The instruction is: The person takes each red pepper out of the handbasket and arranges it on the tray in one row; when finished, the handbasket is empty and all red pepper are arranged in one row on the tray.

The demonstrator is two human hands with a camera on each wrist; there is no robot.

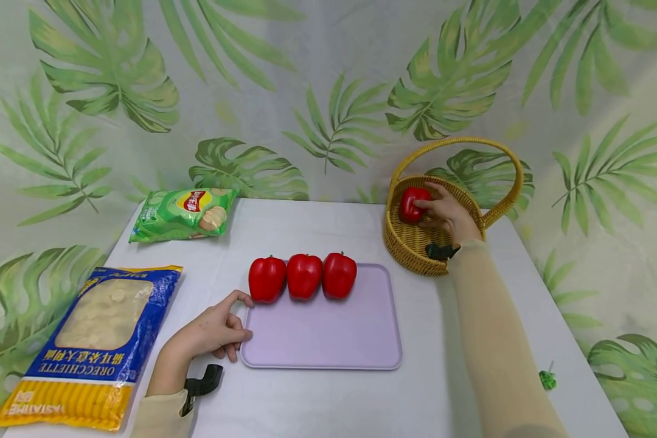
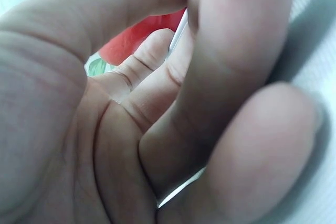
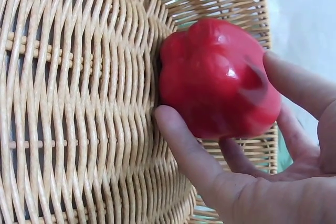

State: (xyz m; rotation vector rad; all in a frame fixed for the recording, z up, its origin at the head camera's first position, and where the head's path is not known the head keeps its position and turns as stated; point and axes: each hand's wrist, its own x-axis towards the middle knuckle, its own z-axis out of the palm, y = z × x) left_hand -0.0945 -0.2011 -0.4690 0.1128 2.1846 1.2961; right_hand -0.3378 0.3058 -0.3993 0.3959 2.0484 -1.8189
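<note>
Inside the wicker basket (image 1: 410, 255) at the back right, my right hand (image 1: 443, 213) holds a red bell pepper (image 3: 220, 82). Its thumb and fingers are spread around the pepper, which lies close to the woven wall in the right wrist view. Three more red bell peppers (image 1: 305, 277) stand side by side along the far edge of a lilac tray (image 1: 323, 340). Bent fingers of my left hand (image 1: 213, 328) touch the tray's left rim, one fingertip beside the leftmost pepper. In the left wrist view these fingers hide most of the tray.
A green chip bag (image 1: 183, 213) lies at the back left. Nearer on the left is a blue and yellow orecchiette bag (image 1: 98, 347). The basket's tall handle (image 1: 460, 141) arches over its opening. A small green item (image 1: 547, 380) lies near the table's right edge.
</note>
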